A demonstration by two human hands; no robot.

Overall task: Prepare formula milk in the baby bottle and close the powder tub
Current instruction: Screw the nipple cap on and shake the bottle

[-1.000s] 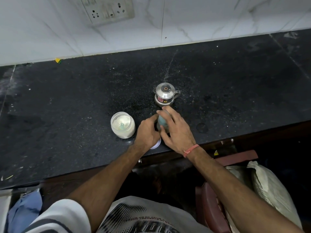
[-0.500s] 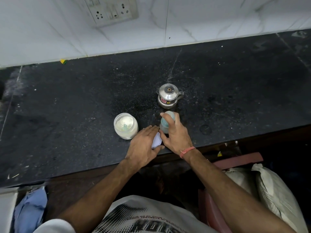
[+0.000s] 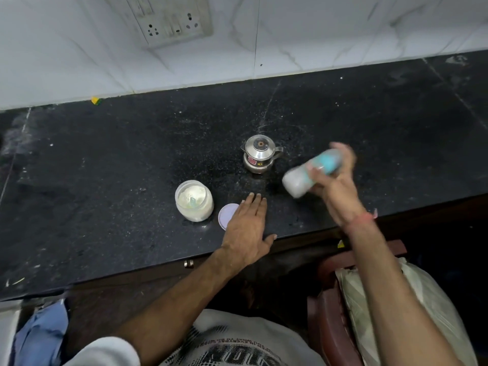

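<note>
My right hand point(image 3: 335, 188) grips the baby bottle point(image 3: 303, 178), which has a teal cap and a whitish body. The bottle is lifted off the counter, tilted on its side and blurred by motion. The open powder tub point(image 3: 194, 200) stands on the black counter point(image 3: 105, 180) with white powder and a scoop inside. Its pale lid point(image 3: 227, 212) lies flat just right of the tub. My left hand point(image 3: 247, 225) rests flat on the counter, fingers spread, partly covering the lid's right side.
A small steel kettle point(image 3: 260, 157) stands behind the lid, left of the raised bottle. A wall socket point(image 3: 171, 19) sits on the marble backsplash. Below the counter edge are a red chair with a plastic bag point(image 3: 396, 313) and blue cloth point(image 3: 39, 334).
My right hand has lifted the bottle off the counter and swung it right, tilting it. My left hand let go of the bottle and now lies flat by the lid.
</note>
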